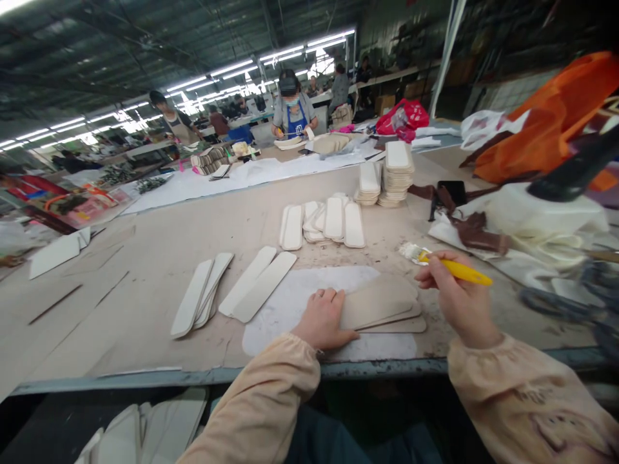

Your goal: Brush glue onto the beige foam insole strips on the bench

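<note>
My left hand (325, 320) lies flat, fingers together, on the left end of a small fanned stack of beige rounded panels (380, 301). Beneath them is a white sheet (300, 293) on the table. In my right hand (459, 299) is a brush with a yellow handle (465, 271). Its bristles (411, 252) are coated in white paste and hang over the table, right of and beyond the panels, apart from them. Left of the sheet lie a pair of pale strips (258, 283) and a fanned group of similar strips (198, 296).
Farther back are rows of pale panels (333, 219) and taller stacks (398, 174). A whitish plastic container (541, 219), brown scraps and orange fabric (556, 122) crowd the right. More panels (145, 428) sit below the table's front edge (232, 376). A co-worker (293, 109) works across the table.
</note>
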A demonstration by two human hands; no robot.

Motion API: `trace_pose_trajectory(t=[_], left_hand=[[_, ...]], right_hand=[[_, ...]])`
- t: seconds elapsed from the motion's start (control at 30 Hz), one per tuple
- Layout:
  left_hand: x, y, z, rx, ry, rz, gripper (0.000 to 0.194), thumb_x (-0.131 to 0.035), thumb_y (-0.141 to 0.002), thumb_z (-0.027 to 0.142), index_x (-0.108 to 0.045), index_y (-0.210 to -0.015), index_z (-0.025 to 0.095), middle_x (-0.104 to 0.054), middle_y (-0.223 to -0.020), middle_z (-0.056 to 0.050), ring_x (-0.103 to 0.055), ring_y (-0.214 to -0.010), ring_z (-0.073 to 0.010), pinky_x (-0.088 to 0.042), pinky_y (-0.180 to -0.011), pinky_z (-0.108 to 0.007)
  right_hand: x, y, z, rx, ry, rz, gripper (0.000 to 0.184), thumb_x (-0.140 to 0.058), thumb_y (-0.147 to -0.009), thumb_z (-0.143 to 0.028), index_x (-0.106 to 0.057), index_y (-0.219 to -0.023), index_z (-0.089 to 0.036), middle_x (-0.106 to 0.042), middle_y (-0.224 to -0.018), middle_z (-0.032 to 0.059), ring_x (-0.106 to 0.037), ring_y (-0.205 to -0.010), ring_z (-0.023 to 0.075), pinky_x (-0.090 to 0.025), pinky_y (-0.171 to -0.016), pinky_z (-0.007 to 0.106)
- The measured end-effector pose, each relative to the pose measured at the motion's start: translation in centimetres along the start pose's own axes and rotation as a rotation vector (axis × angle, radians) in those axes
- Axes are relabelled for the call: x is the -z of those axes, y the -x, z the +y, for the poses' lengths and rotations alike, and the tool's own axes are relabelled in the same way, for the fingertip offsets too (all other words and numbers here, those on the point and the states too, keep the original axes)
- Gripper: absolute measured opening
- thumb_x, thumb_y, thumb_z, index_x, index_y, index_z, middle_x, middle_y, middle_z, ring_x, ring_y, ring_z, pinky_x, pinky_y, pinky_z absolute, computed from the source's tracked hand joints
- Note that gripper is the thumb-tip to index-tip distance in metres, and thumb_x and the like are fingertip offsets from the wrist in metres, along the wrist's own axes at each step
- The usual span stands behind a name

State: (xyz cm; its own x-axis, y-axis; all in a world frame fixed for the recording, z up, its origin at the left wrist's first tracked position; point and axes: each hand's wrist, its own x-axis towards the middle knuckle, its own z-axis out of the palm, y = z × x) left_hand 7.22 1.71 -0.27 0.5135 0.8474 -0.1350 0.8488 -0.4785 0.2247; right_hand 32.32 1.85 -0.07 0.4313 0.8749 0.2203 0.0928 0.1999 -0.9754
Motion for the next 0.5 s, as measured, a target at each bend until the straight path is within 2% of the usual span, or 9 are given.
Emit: trace_pose_trajectory(t=[0.07,0.1,0.17,0.23,0.27,0.3,0.4,0.5], left_hand=[[-0.2,-0.1,0.3,-0.008,0.008,0.010,0.076,-0.066,-0.065,0.067,-0.051,-0.123,0.019,-0.056,-0.116,-0.012,-0.049,-0.110,-0.0318,-0.038,-0.099,-0.044],[-0.1,0.0,0.3,-0.009,0.018,0.011,0.077,-0.066,-0.065,0.067,-0.051,-0.123,0.020,-0.056,-0.116,-0.012,-0.049,-0.111,-0.0319,-0.038,-0.099,-0.044],[0.3,0.4,-0.2,-0.001,0.055,0.005,0.092,-0.068,-0.060,0.071,-0.043,-0.132,0.020,-0.052,-0.126,-0.013,-0.046,-0.118,-0.0337,-0.034,-0.104,-0.048],[1.2,1.4,-1.5,0.038,0.098,-0.007,0.111,-0.069,-0.055,0.074,-0.030,-0.142,0.018,-0.042,-0.140,-0.016,-0.038,-0.128,-0.0362,-0.029,-0.108,-0.050],[1.7,2.2,-2.4,0.072,0.114,-0.012,0.114,-0.070,-0.054,0.074,-0.027,-0.144,0.018,-0.038,-0.144,-0.017,-0.036,-0.131,-0.0366,-0.029,-0.109,-0.050],[2.2,3.2,-3.5,0.116,0.125,-0.018,0.112,-0.071,-0.055,0.072,-0.029,-0.144,0.018,-0.037,-0.144,-0.018,-0.036,-0.132,-0.0362,-0.030,-0.109,-0.049],[3.1,6.4,-6.4,0.277,0.174,-0.058,0.091,-0.076,-0.059,0.058,-0.044,-0.134,0.019,-0.052,-0.129,-0.014,-0.049,-0.121,-0.0311,-0.038,-0.104,-0.040],[2.7,8.3,-7.4,0.366,0.259,-0.071,0.084,-0.079,-0.059,0.051,-0.048,-0.129,0.016,-0.057,-0.119,-0.012,-0.058,-0.109,-0.0276,-0.046,-0.094,-0.036]], right_hand=[[-0.3,0.3,-0.2,-0.011,-0.017,-0.022,0.029,-0.064,-0.083,-0.049,-0.056,-0.097,-0.025,-0.062,-0.069,-0.0009,-0.057,-0.058,0.0147,-0.049,-0.055,0.027],[-0.4,0.4,-0.3,-0.022,-0.030,-0.041,0.029,-0.064,-0.083,-0.049,-0.056,-0.097,-0.025,-0.062,-0.069,-0.0007,-0.057,-0.058,0.0147,-0.049,-0.055,0.027],[-0.5,0.8,-0.4,-0.051,-0.072,-0.099,0.028,-0.063,-0.083,-0.050,-0.058,-0.094,-0.025,-0.061,-0.068,0.0000,-0.056,-0.058,0.0148,-0.048,-0.054,0.027],[-0.5,1.2,-0.5,-0.084,-0.138,-0.173,0.027,-0.059,-0.085,-0.050,-0.058,-0.092,-0.025,-0.059,-0.065,0.0000,-0.054,-0.057,0.0148,-0.046,-0.052,0.027],[-0.5,1.4,-0.5,-0.101,-0.174,-0.207,0.027,-0.057,-0.086,-0.050,-0.059,-0.092,-0.025,-0.058,-0.062,-0.0003,-0.053,-0.055,0.0147,-0.044,-0.051,0.027],[-0.6,1.8,-0.5,-0.117,-0.205,-0.230,0.027,-0.056,-0.087,-0.051,-0.059,-0.091,-0.025,-0.056,-0.060,-0.0007,-0.051,-0.054,0.0146,-0.042,-0.049,0.026],[-1.5,3.3,-0.6,-0.192,-0.204,-0.288,0.028,-0.052,-0.088,-0.052,-0.059,-0.091,-0.024,-0.051,-0.054,-0.0018,-0.047,-0.049,0.0144,-0.036,-0.045,0.026],[-3.4,5.2,-1.2,-0.266,-0.133,-0.424,0.031,-0.049,-0.089,-0.053,-0.057,-0.092,-0.024,-0.050,-0.051,-0.0025,-0.045,-0.047,0.0135,-0.035,-0.045,0.025]])
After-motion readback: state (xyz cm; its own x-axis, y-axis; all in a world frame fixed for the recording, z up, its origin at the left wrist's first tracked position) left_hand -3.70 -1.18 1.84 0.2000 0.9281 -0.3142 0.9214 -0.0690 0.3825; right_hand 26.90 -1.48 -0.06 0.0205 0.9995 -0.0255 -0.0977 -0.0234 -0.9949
